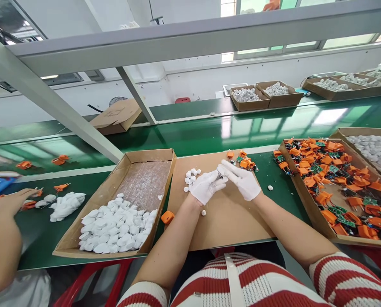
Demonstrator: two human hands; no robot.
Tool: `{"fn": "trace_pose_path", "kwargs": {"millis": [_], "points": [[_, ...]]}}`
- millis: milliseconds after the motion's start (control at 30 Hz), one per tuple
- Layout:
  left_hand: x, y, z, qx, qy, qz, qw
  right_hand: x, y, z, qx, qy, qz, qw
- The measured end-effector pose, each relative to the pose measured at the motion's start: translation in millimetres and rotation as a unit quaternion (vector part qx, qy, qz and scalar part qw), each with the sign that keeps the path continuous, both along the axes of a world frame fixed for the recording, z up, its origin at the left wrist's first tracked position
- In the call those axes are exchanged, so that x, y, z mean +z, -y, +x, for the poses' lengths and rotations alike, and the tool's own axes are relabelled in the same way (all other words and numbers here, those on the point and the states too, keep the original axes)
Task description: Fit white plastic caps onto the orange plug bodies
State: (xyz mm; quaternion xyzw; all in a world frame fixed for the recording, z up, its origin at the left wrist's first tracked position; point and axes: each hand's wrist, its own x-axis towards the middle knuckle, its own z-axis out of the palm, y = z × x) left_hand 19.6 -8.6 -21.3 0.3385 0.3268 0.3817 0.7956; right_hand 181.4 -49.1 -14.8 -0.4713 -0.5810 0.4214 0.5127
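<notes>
left hand (206,187) and right hand (241,180) meet, fingers (224,169) pinching a small part (220,172) between the fingertips.

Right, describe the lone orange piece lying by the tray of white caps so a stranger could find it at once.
Start at the cardboard tray on the green bench, left of the gloved hands, half filled with white caps. Go to its right wall, near the front corner. The single orange piece lies there on the green surface between the tray and the flat cardboard sheet, alone, unlike the orange parts heaped in the box on the right.
</notes>
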Motion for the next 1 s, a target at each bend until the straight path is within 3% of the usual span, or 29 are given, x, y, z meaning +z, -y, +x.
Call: {"fn": "trace_pose_path", "kwargs": {"millis": [133,367,500,767,900,1000], "points": [[-2.1,0.2,-0.5,-0.016,-0.005,-0.010,1.000,5.5,-0.1,1.5,-0.029,-0.028,-0.038,0.998],[9.2,7.6,4.9,-0.027,-0.052,0.066,0.996,6.4,5.8,-4.9,-0.105,0.004,-0.028,0.994],[14.2,6.7,3.1,-0.053,-0.062,0.058,0.995,5.3,3.7,-2.6,-0.088,0.001,-0.025,0.996],[8.5,1.7,-6.5,-0.055,0.026,0.024,0.998,-1.9,8.3,-7.4,-0.058,0.101,0.073,0.991],[12.2,5.5,0.1,-0.033,0.051,0.024,0.998,-12.6,2.2,-10.1,-0.135,0.217,0.156,0.954],[12.6,10.0,8.8,0.017,0.008,0.038,0.999,-21.6,-4.9,-9.3,-0.142,0.268,0.211,0.929]]}}
